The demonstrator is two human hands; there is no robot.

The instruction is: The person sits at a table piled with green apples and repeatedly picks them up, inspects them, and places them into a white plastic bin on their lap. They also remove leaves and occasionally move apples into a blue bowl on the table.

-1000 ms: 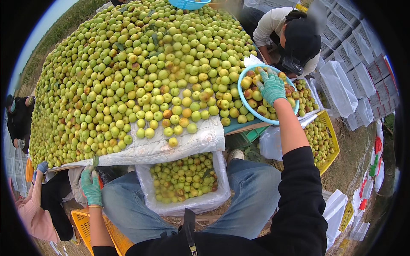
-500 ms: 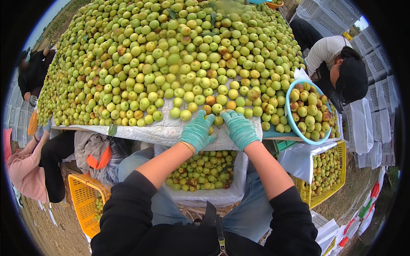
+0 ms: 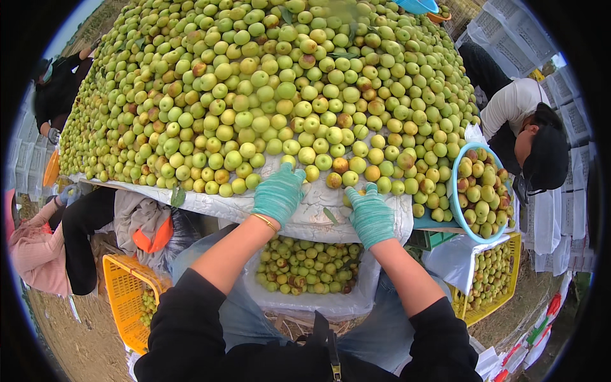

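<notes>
Both gloved hands are right at the worktop's (image 3: 433, 221) near edge, over white cloth (image 3: 312, 216)! A strip of bare cloth opens between them, one leaf (image 3: 330, 216) lying there. Left hand (image 3: 280, 193), fingers stretched forward side by side, close against the fruit pile (image 3: 254, 95); right hand (image 3: 371, 215), fingers bent beside the front fruits. Whether either pinches one, I cannot tell. The pile slopes up behind, packed. Blue bowl (image 3: 454, 197) at the right corner, full; lined crate (image 3: 318, 307) below the edge; co-workers crouch left and right.
</notes>
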